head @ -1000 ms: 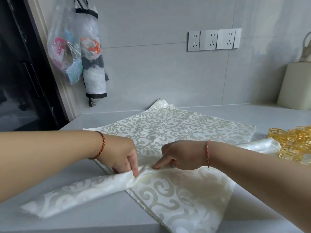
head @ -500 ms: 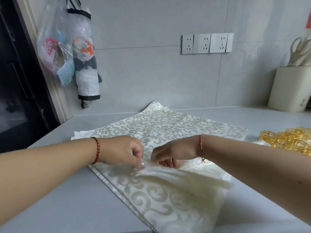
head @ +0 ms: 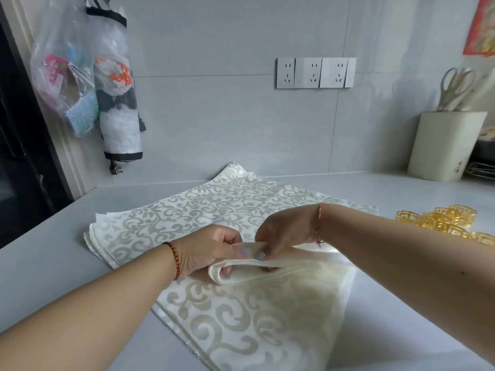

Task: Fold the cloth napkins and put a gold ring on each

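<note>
From my remote seat I see both hands meeting at the centre of the view over a folded cream napkin, which lies doubled into a long loop on top of the stack of damask napkins spread on the grey counter. My left hand grips the loop's open end at 9 o'clock of the fold; its fingertips vanish inside the cloth. My right hand pinches the upper layer just beside it, thumb on top, the other fingers tucked under and mostly hidden. The fold's far end, toward 3 o'clock, blurs into the stack, and I cannot tell where it stops.

The gold napkin rings sit in a heap at 3 o'clock, well apart from the hands, partly cut off by the frame edge; their count is unclear. At 2 o'clock a cream utensil holder holds scissors. Hanging plastic bags at 10 o'clock have contents too crumpled to read.
</note>
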### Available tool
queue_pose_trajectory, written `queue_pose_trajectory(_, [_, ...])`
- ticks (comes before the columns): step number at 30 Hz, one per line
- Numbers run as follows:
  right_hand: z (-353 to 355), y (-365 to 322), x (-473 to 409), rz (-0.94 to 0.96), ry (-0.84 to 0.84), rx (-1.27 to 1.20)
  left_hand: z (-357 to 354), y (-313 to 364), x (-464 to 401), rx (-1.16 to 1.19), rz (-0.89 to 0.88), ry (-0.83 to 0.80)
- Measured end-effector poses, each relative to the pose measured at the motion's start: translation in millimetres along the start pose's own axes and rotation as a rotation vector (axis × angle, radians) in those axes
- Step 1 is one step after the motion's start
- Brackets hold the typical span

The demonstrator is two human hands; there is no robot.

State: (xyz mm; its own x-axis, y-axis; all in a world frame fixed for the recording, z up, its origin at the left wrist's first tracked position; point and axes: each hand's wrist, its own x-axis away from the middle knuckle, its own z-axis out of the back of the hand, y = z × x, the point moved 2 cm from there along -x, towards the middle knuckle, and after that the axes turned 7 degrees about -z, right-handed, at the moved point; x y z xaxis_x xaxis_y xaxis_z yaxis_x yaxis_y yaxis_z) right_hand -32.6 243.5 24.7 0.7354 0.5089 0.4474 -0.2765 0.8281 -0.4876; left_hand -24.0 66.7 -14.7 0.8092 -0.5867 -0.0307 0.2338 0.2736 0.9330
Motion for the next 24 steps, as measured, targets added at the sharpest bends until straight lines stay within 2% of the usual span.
queue_pose_trajectory(6, [8.4,32.8,13.9,-0.124,0.048,0.227,-2.7,8.8,-17.9,-0.156,0.147,-0.129])
queue_pose_trajectory(10, [3.3,38.9,15.5,-0.122,0.01,0.174,-4.3,7.5,-16.2,-0.04,0.168,-0.226])
queue_pose_trajectory(14, [0.9,37.0,13.6,-0.107,-0.009,0.075,-4.4,1.2,-12.8,-0.014,0.149,-0.183])
queue_pose_trajectory(19, [-2.7,38.0,8.2,-0.079,0.077,0.094,-12.2,8.4,-13.5,-0.165,0.164,-0.142])
queue_pose_trajectory(22, [-2.3,41.1,9.2,-0.114,0.106,-0.013,-13.7,14.7,-14.5,-0.355,0.171,-0.096])
queue_pose_trajectory(24, [-3.5,41.7,8.4,-0.147,0.098,-0.037,-12.7,17.1,-14.8,-0.344,0.207,-0.058])
